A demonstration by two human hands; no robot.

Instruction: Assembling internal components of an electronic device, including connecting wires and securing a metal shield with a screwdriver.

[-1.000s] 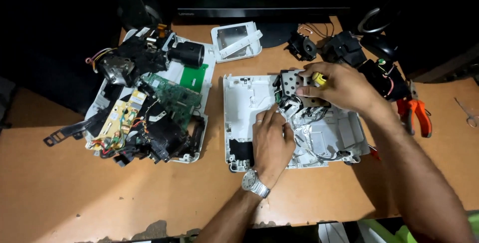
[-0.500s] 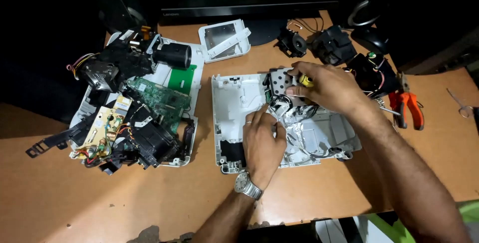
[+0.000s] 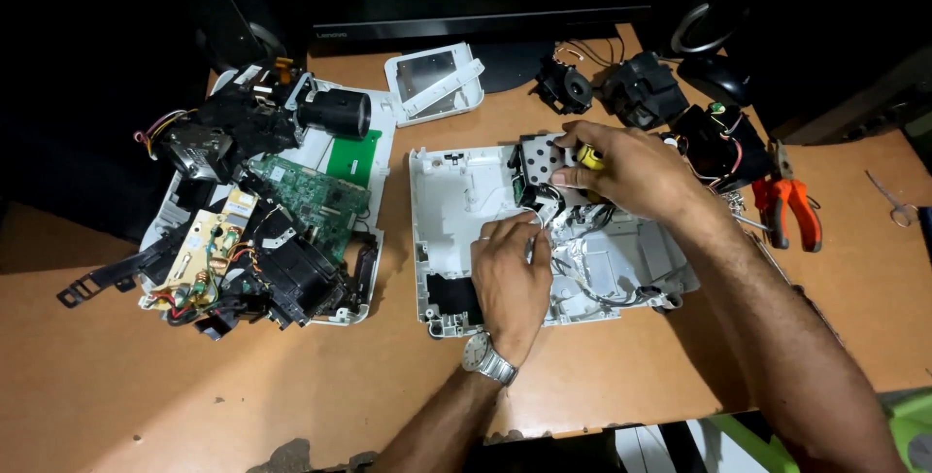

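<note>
A white opened casing (image 3: 456,201) was laid near the middle of the table (image 3: 291,395). A yellow-handled tool (image 3: 588,156) was grasped by the right hand (image 3: 631,167) over the casing's far edge. The left hand (image 3: 510,274) was pressed inside it; its grip could not be told. Orange pliers (image 3: 791,201) were lying toward the right edge.

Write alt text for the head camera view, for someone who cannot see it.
Seen from above, a person's two hands work inside an opened white plastic casing on a wooden table: the left hand presses on the inner wiring and the right hand grips a yellow-handled tool. A pile of removed circuit boards and parts lies left, orange-handled pliers right.
</note>
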